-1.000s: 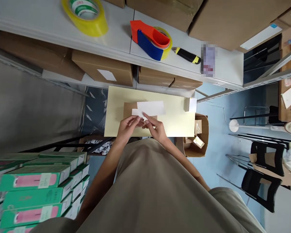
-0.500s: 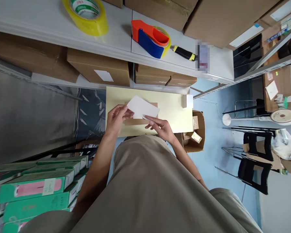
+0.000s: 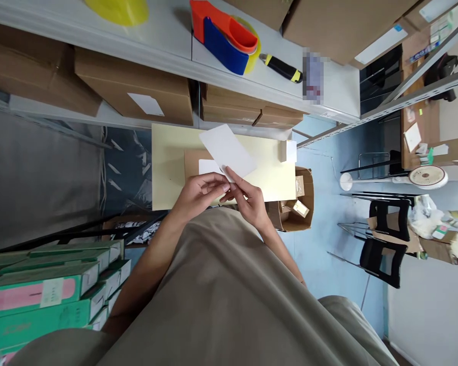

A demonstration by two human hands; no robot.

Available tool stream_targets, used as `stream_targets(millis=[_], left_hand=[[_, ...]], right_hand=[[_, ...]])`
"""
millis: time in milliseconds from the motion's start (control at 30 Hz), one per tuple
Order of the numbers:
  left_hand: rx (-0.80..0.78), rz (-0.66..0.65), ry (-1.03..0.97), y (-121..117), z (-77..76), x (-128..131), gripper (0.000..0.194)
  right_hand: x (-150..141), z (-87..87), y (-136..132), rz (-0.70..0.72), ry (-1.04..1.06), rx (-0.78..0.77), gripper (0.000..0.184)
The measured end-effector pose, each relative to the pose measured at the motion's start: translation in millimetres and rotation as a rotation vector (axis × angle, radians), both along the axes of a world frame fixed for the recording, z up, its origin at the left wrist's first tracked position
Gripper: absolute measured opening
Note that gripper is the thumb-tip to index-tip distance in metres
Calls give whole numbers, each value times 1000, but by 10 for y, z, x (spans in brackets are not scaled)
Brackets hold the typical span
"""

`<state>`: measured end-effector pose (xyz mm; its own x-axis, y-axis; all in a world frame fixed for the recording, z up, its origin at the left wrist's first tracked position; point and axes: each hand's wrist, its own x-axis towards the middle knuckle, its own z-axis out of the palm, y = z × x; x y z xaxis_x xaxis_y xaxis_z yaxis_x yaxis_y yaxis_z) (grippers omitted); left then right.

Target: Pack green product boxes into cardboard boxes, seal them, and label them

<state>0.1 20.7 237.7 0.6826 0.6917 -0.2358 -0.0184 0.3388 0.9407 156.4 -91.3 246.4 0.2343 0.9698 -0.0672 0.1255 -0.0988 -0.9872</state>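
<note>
My left hand [image 3: 198, 195] and my right hand [image 3: 248, 201] meet over the near edge of a pale yellow table [image 3: 168, 168]. Both pinch the lower corner of a white paper sheet [image 3: 227, 150] that stands tilted up above the table. Under it lies a flat brown cardboard piece [image 3: 191, 162] with a second white slip [image 3: 208, 166] on it. A small box [image 3: 286, 151] sits at the table's right end.
A shelf [image 3: 168, 35] ahead carries a yellow tape roll [image 3: 118, 9], a red and blue tape dispenser [image 3: 225, 35] and a black-yellow cutter [image 3: 282, 68]. Brown cartons sit below. Green boxes [image 3: 41, 295] are stacked at my left. An open carton [image 3: 293, 203] and black chairs [image 3: 385, 244] are at right.
The white sheet went from my left hand's grip at its left edge to both hands pinching its lower corner; it now tilts up and to the right. The view shifted slightly.
</note>
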Motion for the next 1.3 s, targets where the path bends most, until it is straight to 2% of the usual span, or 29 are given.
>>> stream_targets(millis=[300,533,900,1300], left_hand=[[176,43,-25,-136,23,8,48],[245,30,-34,-186,107,0,44],[238,28,29,-224,203,15,42],[222,33,31,-245,186,-15,44]], right_hand=[[-68,17,-67,-43,102,-65,59],[-126,-3,-128,-72,142,-58,59],[-126,208,-168,-136,98,-74,58],[-148,193,-152,-95,80,-154,68]])
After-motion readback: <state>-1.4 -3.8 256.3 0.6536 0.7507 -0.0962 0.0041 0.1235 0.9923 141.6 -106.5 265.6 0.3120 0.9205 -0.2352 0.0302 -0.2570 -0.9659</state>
